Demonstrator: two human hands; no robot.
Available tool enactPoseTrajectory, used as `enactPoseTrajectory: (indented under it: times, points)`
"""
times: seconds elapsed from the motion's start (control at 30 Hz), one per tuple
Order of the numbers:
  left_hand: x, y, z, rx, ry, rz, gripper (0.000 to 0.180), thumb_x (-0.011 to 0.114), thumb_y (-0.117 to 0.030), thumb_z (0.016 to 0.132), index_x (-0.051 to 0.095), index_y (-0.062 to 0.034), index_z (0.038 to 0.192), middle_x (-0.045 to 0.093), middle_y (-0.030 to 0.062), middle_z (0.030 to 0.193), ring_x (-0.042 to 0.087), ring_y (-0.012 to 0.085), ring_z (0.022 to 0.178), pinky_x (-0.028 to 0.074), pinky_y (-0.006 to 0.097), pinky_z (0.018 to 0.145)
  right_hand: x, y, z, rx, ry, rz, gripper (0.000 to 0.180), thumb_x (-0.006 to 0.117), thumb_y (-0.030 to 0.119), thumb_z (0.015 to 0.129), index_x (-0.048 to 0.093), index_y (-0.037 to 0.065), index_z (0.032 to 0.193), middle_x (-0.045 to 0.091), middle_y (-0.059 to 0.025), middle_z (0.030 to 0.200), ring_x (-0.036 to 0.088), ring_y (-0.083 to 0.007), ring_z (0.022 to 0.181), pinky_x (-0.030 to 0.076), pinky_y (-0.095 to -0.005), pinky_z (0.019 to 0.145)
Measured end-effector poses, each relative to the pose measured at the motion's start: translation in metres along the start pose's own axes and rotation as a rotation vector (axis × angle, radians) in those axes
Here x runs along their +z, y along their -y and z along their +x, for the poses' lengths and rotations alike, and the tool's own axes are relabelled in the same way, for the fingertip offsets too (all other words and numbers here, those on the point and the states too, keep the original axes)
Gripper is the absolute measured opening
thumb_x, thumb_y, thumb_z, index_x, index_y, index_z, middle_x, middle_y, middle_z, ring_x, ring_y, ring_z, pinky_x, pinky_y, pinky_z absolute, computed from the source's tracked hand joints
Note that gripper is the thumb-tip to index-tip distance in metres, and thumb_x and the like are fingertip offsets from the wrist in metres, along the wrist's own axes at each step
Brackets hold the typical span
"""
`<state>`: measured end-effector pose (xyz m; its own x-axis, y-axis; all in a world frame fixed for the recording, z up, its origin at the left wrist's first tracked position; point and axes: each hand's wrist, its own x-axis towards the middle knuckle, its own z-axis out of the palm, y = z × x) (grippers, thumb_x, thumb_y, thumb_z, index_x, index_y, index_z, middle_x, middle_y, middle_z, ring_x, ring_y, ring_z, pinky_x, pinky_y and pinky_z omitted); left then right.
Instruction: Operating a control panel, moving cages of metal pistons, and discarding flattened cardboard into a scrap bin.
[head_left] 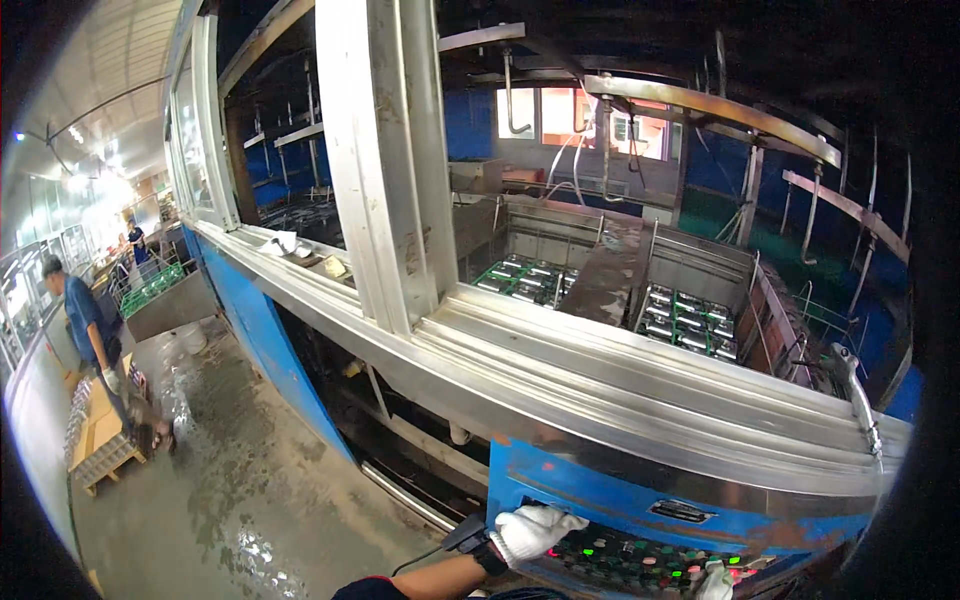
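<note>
"At the lower edge, right of centre, what is recorded?"

"A left hand in a white knitted glove [534, 532], black band [490, 557] at the wrist. It lies at the upper left of a dark control panel with small red and green lit buttons [640, 562]. Fingers lie close together, partly bent, pointing right; whether they grip or press anything could not be determined."

"And the right hand?"

"A right hand, likewise white-gloved [716, 582], is at the panel's right portion, near the lower edge. Only part is visible; its spread, and anything held, could not be established."

"Position of the panel?"

"Set into a blue-painted metal housing [590, 487] with rust-brown marks, below a broad silver metal sill with parallel rails [600, 350]. A recessed metal handle [683, 511] sits above the buttons."

"Beyond the sill?"

"Two tanks, with green racks of shiny metal cylinders [690, 322] inside. Metal hooks [510, 95] hang from bars overhead."

"Far left?"

"A co-worker in a blue shirt [82, 310], beside brown cartons on a wooden pallet [108, 420]."
</note>
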<state>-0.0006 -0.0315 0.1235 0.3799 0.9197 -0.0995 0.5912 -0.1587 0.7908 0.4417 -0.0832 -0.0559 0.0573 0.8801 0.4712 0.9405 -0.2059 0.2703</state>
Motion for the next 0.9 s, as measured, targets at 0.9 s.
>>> enactPoseTrajectory:
  times: [0.9]
  points:
    - [0.028,0.051,0.023,0.109,-0.045,0.050,0.034,0.046,-0.034,0.103,0.071,-0.0167,0.118,0.073,0.0110,0.108,0.068,0.0273,0.098,0.052,0.034,0.088,0.021,-0.006,-0.022,0.053,0.106,0.055,0.029,0.049,0.037,0.101,0.071,0.018,0.099,0.064,-0.0034,0.068,0.062,-0.0240,0.057,0.048,-0.0413,0.048]
